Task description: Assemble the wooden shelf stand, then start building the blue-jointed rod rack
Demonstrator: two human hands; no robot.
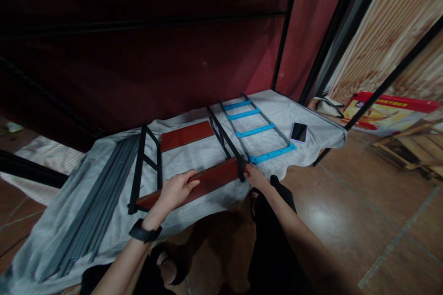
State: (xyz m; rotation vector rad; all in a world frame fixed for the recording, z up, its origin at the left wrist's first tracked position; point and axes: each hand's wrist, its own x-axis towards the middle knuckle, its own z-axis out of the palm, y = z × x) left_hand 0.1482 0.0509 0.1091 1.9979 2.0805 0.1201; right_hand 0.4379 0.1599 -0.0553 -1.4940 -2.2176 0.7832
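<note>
Front red-brown board (214,179), spanning the near ends of two black metal side frames, a left frame (137,170) and a right frame (228,139), on a grey cloth (325,133). Its broad face is turned toward the person; the rear red-brown board (187,136) lies beyond it, between the same frames. The likeliest fault is a slip at the right corner: should the left hand (176,190) loosen or push unevenly, the front board could twist and its end shift out of line with the frame. Fingertips close to that joint might also be pinched, and the soft cloth could let the frames slide. The left forearm, with a black wristband (144,233), reaches up from below, its hand gripping the front board left of its middle, thumb on the near face. The right forearm slants inward, and the right hand (254,176) has its fingers bent against the near corner of the right frame; whether they hold a small part cannot be told. Farther out, a ladder-like frame with blue crossbars (256,130) and a phone (299,132) lie to the right, grey tubes (100,198) to the left.
</note>
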